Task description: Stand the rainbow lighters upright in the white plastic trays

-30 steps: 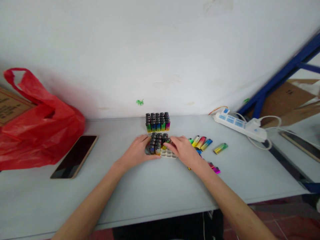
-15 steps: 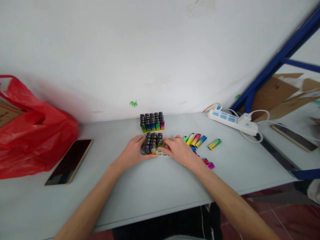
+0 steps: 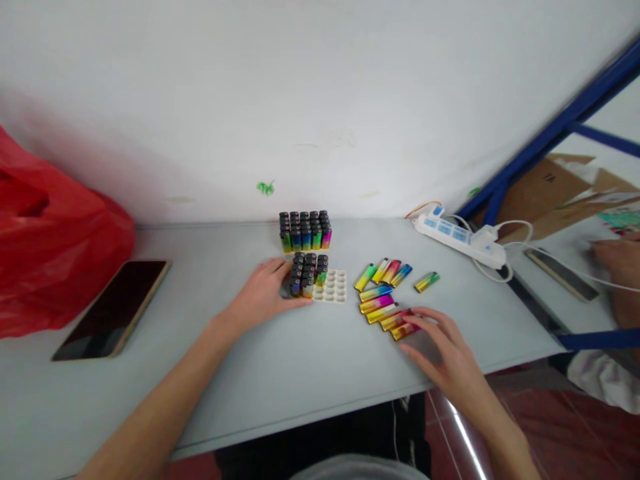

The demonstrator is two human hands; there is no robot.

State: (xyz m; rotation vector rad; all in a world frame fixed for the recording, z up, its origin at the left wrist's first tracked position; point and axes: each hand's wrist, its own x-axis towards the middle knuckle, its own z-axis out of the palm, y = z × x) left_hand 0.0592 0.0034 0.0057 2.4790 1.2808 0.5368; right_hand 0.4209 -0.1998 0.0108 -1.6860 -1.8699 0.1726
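Note:
My left hand (image 3: 265, 288) is closed round the left side of a white tray (image 3: 341, 287) with round sockets. Black-topped lighters (image 3: 303, 270) stand upright in the tray's left part, and bare sockets show on its right. My right hand (image 3: 445, 347) is at the near end of a loose group of shiny coloured lighters (image 3: 376, 305) lying on their sides. Its thumb and fingers are apart, on either side of the nearest red-and-gold lighter (image 3: 404, 331); whether they touch it I cannot tell.
Behind the tray stands a full block of upright lighters (image 3: 306, 233) by the wall. A single lighter (image 3: 427, 282) lies right of the group. Further right are a white power strip (image 3: 457, 237) and a blue frame (image 3: 530, 147). On the left are a phone (image 3: 113, 310) and red bag (image 3: 60, 233). Another person's arm (image 3: 617, 273) shows far right.
My right hand has left the tray and moved right and nearer to me, to the loose lighters. My left hand stays on the tray. The view has shifted slightly.

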